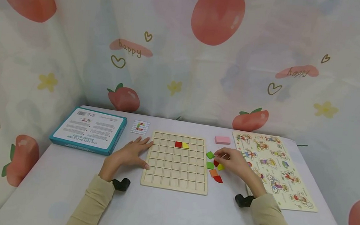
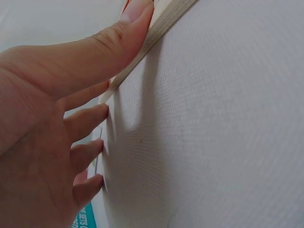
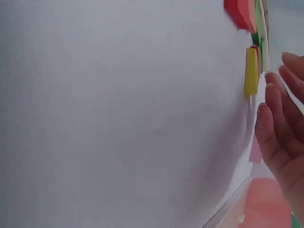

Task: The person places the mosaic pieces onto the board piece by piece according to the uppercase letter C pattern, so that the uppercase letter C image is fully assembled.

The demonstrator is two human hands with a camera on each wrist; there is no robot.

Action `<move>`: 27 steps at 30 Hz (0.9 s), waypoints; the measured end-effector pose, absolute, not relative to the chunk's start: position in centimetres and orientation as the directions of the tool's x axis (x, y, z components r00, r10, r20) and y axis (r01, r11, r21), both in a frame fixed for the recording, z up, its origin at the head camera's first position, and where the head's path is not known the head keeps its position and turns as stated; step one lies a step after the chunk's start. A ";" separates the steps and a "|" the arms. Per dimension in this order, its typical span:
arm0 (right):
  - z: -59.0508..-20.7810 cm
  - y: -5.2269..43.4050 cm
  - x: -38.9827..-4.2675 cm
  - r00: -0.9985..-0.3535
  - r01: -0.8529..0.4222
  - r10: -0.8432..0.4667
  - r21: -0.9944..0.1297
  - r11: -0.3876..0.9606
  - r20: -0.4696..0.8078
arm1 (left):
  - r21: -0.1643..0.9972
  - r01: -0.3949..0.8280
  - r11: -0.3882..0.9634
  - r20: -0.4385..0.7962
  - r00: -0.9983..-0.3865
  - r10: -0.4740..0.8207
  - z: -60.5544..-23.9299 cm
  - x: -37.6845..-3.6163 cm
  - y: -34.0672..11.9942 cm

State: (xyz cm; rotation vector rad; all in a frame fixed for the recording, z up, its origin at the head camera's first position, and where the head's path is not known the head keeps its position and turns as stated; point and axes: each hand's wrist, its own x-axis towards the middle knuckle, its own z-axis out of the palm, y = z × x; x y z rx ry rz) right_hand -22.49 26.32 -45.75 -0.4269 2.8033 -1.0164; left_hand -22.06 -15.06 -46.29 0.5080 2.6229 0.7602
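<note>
The loose coloured tiles (image 1: pixel 214 165) lie in a small cluster on the surface (image 1: pixel 171 211), just beside the right edge of the wooden grid board (image 1: pixel 175 162). From my head view my right hand (image 1: pixel 234 163) sits right over that cluster, fingers (image 3: pixel 273 128) loosely bent with their tips at the yellow tile (image 1: pixel 221 167); I cannot tell whether they have pinched it yet. The board's cells lie to the left of those fingers. My left hand (image 1: pixel 131 153) is farther off, spread flat on the surface, thumb (image 2: pixel 109 47) pressed along the board's left edge. A red tile (image 1: pixel 178 145) and a second yellow one (image 1: pixel 185 145) already sit in the grid.
</note>
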 end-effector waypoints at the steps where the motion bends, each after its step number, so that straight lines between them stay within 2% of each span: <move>1: -45.8 26.6 -22.4 -0.952 -0.220 -0.306 -0.640 0.736 -0.025 | 0.563 0.236 0.792 -0.240 -0.870 0.430 -46.3 -22.1 -15.1; 11: -46.0 28.5 -21.7 -0.959 -0.184 -0.275 -0.584 0.791 -0.070 | 0.567 0.242 0.787 -0.233 -0.870 0.435 -46.4 -22.1 -15.1; 18: -46.0 28.5 -21.5 -0.962 -0.112 -0.235 -0.583 0.805 -0.140 | 0.566 0.237 0.790 -0.235 -0.872 0.430 -46.4 -22.2 -15.1; 27: -45.9 27.9 -21.3 -0.960 -0.098 -0.230 -0.574 0.813 -0.161 | 0.569 0.239 0.787 -0.235 -0.870 0.434 -46.6 -22.3 -15.1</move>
